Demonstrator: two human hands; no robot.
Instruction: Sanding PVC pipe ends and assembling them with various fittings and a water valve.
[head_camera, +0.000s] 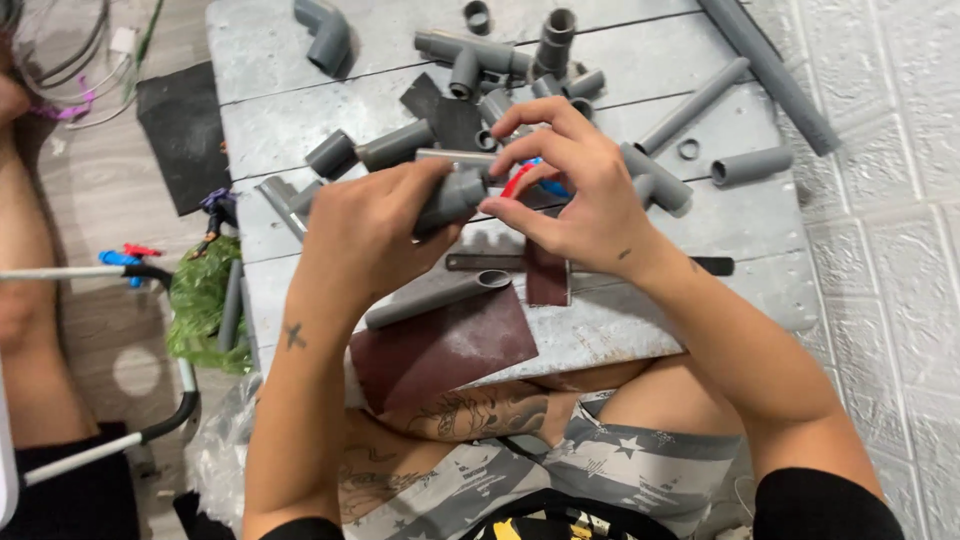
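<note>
Closest in, the person's knees and patterned shorts sit tucked under the near edge of a low grey table (700, 320), so the work stays right over the lap. On that near edge lies a dark red sheet of sandpaper (440, 350) with a short grey pipe (437, 299) resting across its top, and just beyond them a smaller strip of the same paper (547, 275) lies over a flat metal file (600, 264), all within easy reach. Above these, the left hand (365, 235) is wrapped closed around a grey pipe fitting (455, 195), lifted clear of the table and turned sideways, apparently to steady it for the other hand. The right hand (580, 195) meets the fitting's end with fingers curled and pinched around a small red and blue item (528, 177), too hidden to identify. Farther back, loose elbows, tees and couplings lie scattered, among them a grey elbow (325, 35), a small ring (689, 149), and a long pipe (770, 70) running along the right side. The tabletop is worn, scuffed planking. A white brick-patterned wall (880, 200) stands to the right; to the left is wood-look flooring with a dark mat (185, 135) and green plastic (205, 300).
</note>
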